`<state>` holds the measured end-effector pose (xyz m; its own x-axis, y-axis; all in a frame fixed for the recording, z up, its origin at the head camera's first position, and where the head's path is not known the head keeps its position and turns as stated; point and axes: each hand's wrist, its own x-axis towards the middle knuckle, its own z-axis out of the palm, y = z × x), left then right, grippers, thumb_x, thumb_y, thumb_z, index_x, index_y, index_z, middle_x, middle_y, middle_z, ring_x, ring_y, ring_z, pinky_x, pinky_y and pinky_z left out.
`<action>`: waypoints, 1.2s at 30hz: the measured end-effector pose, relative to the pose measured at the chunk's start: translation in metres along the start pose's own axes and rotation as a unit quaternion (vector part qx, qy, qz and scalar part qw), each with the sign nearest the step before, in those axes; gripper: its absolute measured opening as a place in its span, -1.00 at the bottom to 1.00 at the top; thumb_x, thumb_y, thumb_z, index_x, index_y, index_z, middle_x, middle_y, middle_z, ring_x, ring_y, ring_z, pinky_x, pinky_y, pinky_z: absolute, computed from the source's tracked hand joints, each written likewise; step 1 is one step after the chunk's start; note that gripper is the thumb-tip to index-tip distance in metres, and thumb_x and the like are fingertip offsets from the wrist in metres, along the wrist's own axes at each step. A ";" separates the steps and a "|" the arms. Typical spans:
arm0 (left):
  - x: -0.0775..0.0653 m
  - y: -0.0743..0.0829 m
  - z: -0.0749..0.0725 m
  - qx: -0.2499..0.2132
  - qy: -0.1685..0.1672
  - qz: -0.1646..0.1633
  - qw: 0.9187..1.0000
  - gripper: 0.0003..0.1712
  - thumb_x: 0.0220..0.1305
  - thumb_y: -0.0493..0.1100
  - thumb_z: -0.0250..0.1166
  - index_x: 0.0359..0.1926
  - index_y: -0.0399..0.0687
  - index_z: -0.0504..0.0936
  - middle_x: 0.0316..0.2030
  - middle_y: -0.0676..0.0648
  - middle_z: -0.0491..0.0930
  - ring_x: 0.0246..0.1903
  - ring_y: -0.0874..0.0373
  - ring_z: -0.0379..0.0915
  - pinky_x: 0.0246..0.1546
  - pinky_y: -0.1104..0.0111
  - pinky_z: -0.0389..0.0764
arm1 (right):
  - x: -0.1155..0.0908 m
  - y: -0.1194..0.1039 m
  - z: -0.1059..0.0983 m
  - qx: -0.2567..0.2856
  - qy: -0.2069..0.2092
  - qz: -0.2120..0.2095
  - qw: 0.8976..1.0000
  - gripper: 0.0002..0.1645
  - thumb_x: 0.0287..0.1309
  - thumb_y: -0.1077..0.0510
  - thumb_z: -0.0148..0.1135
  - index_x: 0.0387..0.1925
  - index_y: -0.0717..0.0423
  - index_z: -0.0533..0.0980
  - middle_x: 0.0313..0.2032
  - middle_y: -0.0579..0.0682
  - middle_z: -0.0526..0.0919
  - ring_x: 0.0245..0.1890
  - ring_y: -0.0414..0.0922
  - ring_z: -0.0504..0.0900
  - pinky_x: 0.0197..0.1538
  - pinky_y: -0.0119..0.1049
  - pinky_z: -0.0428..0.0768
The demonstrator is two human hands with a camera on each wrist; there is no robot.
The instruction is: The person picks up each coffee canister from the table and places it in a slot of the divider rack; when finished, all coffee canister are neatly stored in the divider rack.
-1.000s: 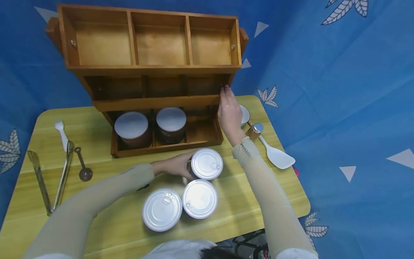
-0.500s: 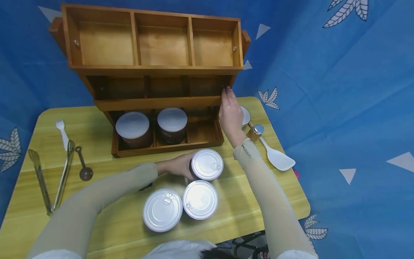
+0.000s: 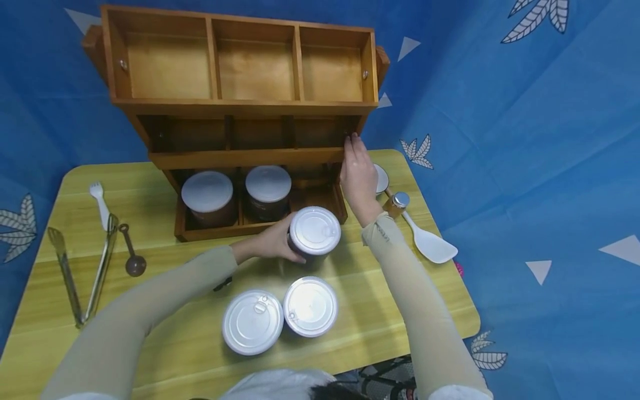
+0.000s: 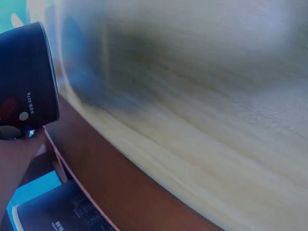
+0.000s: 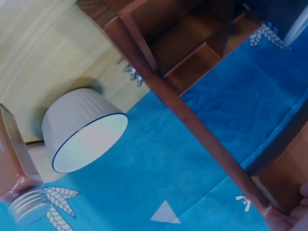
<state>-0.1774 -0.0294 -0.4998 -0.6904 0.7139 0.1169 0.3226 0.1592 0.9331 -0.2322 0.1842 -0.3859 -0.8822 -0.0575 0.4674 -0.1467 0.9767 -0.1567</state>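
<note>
My left hand [image 3: 270,243] grips a dark can [image 3: 315,230] with a pull-tab lid, raised just in front of the wooden tiered box [image 3: 245,158]. Fine print and a red patch show on the can [image 4: 29,82] in the left wrist view. My right hand [image 3: 359,176] holds the right end of the box's middle tier, its fingertips over the edge. Two lidded cans, one brown [image 3: 207,194] and one dark [image 3: 268,191], stand in the left and middle compartments of the bottom tier. Two more cans, left [image 3: 252,322] and right [image 3: 310,306], stand near the table's front.
Tongs [image 3: 102,266], a white fork [image 3: 100,205] and a brown measuring spoon [image 3: 132,255] lie at the left. Right of the box are a white bowl [image 5: 82,125], a small silver-capped jar [image 3: 396,204] and a white spatula [image 3: 432,244]. Blue cloth [image 3: 525,166] hangs behind.
My left hand has lifted the can off the table and carried it toward the box, away from the two front cans. The right hand keeps its place on the middle tier.
</note>
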 end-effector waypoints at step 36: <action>0.061 0.041 -0.002 -0.012 0.130 -0.201 0.971 0.21 -0.12 -0.08 0.59 0.43 -0.29 0.03 0.31 -0.29 0.30 0.27 -0.16 0.34 0.32 0.03 0.42 | 0.001 0.004 0.004 0.000 0.032 -0.018 0.999 -0.53 0.42 0.27 -0.07 0.30 0.26 0.41 0.33 0.16 0.46 0.37 0.03 0.43 0.29 -0.13 0.55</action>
<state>-0.2071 0.0192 -0.4538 -0.8989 0.4001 -0.1786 -0.0195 0.3707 0.9285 -0.2356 0.1872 -0.3898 -0.8463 -0.0787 0.5269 -0.1776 0.9741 -0.1398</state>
